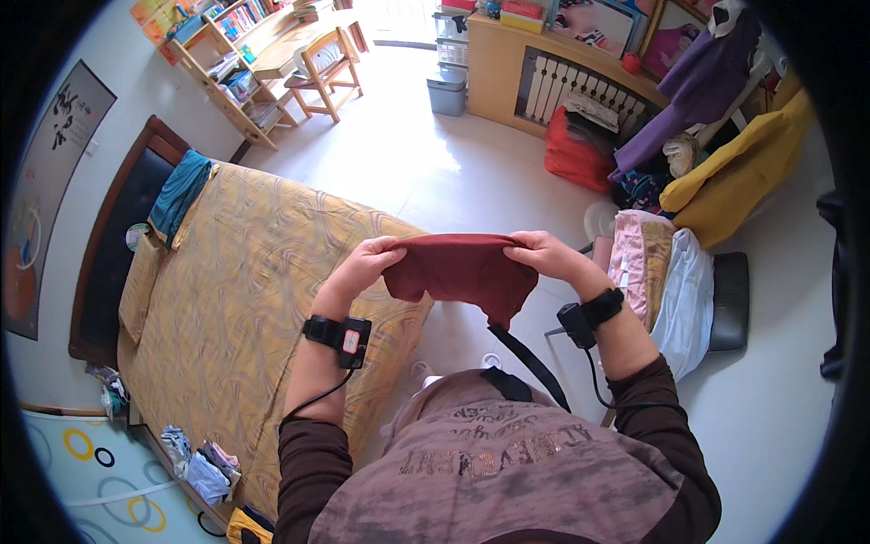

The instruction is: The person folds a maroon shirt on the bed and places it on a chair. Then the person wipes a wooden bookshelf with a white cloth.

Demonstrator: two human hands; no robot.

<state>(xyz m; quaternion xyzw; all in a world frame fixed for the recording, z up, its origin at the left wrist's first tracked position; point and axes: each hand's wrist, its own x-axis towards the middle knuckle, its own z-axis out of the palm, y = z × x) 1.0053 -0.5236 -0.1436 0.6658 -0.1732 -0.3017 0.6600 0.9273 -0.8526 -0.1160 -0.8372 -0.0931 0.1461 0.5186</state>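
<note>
A dark red piece of cloth, perhaps a small garment, is stretched between my two hands. My left hand pinches its upper left corner between thumb and fingers. At the upper right corner, my right hand grips it the same way. The cloth hangs down unevenly, with its lowest point towards the right. Just below that point a black strap runs down towards my shirt; whether it is joined to the cloth I cannot tell. Both wrists carry black strapped devices with cables.
A bed with a yellow patterned sheet spans the left. Folded clothes lie at its lower edge. At right, a black seat stands beside draped pink and light blue clothes. Beyond are a red bag and hanging garments.
</note>
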